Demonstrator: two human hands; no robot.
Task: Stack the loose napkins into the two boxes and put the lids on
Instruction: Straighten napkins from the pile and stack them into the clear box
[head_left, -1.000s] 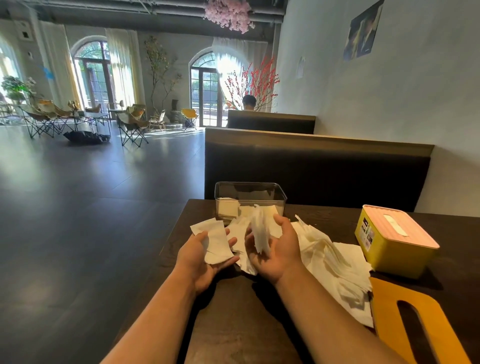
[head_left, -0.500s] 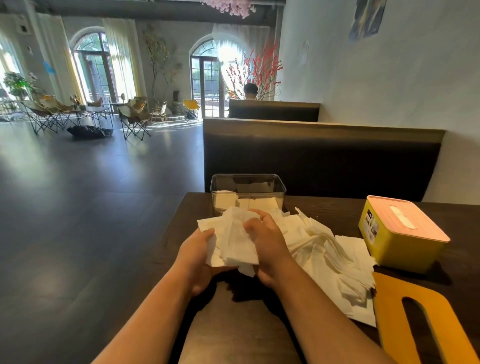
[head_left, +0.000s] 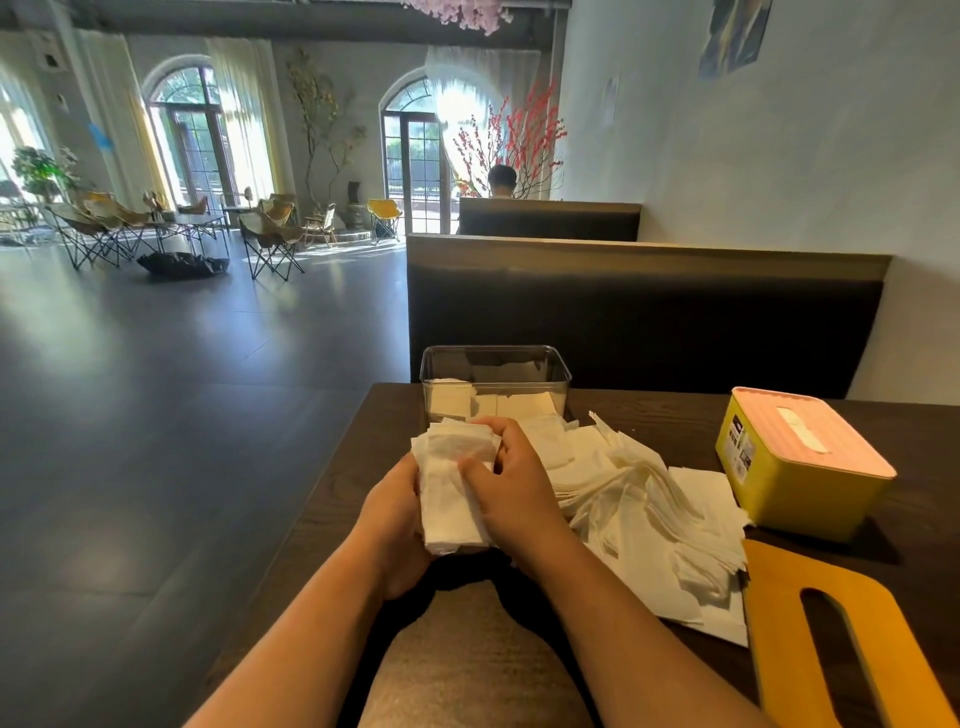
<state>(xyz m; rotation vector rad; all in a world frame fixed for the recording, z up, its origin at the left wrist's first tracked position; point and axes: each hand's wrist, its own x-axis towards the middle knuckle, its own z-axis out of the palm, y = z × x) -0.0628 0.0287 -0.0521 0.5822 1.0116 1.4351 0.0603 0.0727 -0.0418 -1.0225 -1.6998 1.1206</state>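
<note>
We see left hand (head_left: 395, 525) and right hand (head_left: 514, 499) both gripping a napkin bundle (head_left: 452, 499) over the worktop (head_left: 322, 519), just in front of the clear box (head_left: 493, 374); loose napkin pile (head_left: 639, 509) beside, lidded yellow box (head_left: 795, 483) beyond it.

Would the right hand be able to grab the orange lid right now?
Probably not yet: the right hand grips the napkin bundle with the left hand. The orange lid lies mostly bare nearby.
</note>
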